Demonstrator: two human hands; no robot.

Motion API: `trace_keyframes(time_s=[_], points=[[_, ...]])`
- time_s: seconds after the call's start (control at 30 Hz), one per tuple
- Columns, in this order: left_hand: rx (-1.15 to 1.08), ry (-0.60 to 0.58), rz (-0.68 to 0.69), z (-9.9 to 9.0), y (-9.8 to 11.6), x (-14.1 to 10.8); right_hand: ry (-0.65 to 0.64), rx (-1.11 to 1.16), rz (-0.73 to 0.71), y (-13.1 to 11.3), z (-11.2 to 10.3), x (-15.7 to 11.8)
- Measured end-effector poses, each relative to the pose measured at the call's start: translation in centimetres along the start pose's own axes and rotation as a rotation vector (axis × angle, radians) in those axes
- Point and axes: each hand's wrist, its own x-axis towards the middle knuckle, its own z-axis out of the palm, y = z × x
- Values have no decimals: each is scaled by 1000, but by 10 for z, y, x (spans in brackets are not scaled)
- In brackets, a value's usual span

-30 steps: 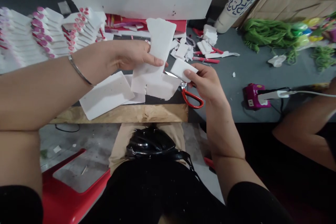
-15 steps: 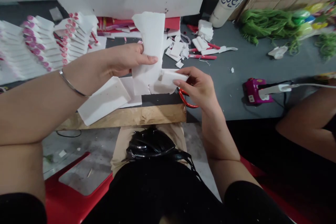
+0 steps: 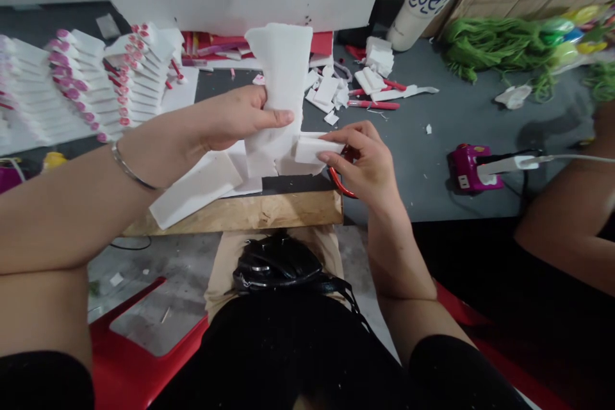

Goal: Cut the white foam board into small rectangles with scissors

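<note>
My left hand (image 3: pixel 243 116) is closed around a long white sheet (image 3: pixel 287 70) of paper or thin foam, the thumb flat on its face. The sheet stands tilted up over the table, with a ragged, torn-looking lower edge. Between thumb and fingers, my right hand (image 3: pixel 368 160) pinches a small folded-looking white piece (image 3: pixel 310 148) in front of the sheet's lower right part. Whether the two are joined is unclear. A red loop handle (image 3: pixel 340 184), perhaps of scissors, shows partly beneath my right hand. White rectangular sheets (image 3: pixel 196 189) lie under my left forearm.
Rows of white-wrapped sticks with pink tips (image 3: pixel 79 86) lie at left. White scraps (image 3: pixel 329 90) and red pens or cutters (image 3: pixel 375 104) lie beyond my hands. Rightward are green yarn (image 3: pixel 494 45), a purple socket block (image 3: pixel 473 166) and another person's arm (image 3: pixel 567 205). A wooden strip (image 3: pixel 269 213) edges the table.
The view has shifted slightly. The small white piece in my right hand now shows more of its face, turned toward the sheet. Both grips stay the same.
</note>
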Motion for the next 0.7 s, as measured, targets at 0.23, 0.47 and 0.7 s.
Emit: trace_keyframes(time_s=[0.23,0.47,0.7], points=[[-2,5,-13,-3,-1,-5,8,23,24,-3,4,-2],[-80,74,196,-4,-24,6,118,332,148,3,21,-7],[94,396,624,-18,-68,36,77,489,260,4,35,-9]])
